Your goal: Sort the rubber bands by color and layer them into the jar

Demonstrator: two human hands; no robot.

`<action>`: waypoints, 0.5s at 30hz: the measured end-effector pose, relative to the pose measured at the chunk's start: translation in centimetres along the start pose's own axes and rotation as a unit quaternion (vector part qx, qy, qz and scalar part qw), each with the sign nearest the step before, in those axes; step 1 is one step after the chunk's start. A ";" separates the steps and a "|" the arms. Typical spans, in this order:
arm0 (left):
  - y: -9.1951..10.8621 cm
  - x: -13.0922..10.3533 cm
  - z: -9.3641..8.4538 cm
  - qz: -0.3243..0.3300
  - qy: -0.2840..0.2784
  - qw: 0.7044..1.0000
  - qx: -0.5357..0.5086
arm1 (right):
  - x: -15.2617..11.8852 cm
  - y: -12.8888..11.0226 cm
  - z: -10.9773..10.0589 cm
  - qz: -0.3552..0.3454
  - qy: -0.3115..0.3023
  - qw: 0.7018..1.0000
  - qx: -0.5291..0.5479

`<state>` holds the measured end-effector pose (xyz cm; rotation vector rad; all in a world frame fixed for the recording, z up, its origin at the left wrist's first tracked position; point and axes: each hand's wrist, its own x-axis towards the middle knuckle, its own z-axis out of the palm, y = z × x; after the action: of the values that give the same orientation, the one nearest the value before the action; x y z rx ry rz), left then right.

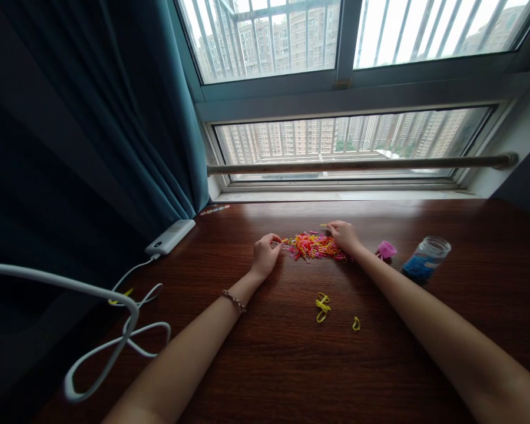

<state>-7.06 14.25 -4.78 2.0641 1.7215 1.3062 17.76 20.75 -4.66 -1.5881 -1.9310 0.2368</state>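
Note:
A heap of small coloured rubber bands (311, 248), mostly pink, orange, red and yellow, lies on the dark wooden tabletop. At its left edge my left hand (265, 256) is closed, with thumb and forefinger pinched on what looks like a yellow rubber band at the fingertips. My right hand (343, 234) reaches over the heap's right side, pinching a yellow rubber band (323, 225) that pokes out past its far edge. Nearer to me lie a small cluster of yellow rubber bands (322, 307) and a separate yellow rubber band (356, 324).
Right of my right forearm are a small pink object (386, 250) and a clear jar (426, 259) with a blue label. A white power bank (170, 237) with a looping white cable (115, 291) sits by the blue curtain (159, 118). A window and rail (362, 166) border the back.

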 end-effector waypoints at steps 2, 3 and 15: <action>0.1 0.0 0.0 0.002 -0.004 1.000 -0.007 | -1.0 -0.8 -0.8 0.012 0.019 0.999 0.046; 0.1 -0.1 -0.1 0.005 -0.006 1.000 -0.010 | -1.6 -1.2 -1.2 0.017 0.025 0.997 0.072; 1.2 -0.4 -0.5 0.116 -0.032 0.993 -0.009 | -13.0 -5.1 -7.7 0.021 -0.400 0.804 0.440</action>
<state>-6.53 13.25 -3.95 2.3239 1.4749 1.2943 19.00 5.45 -0.48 -0.9029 -1.8253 1.7715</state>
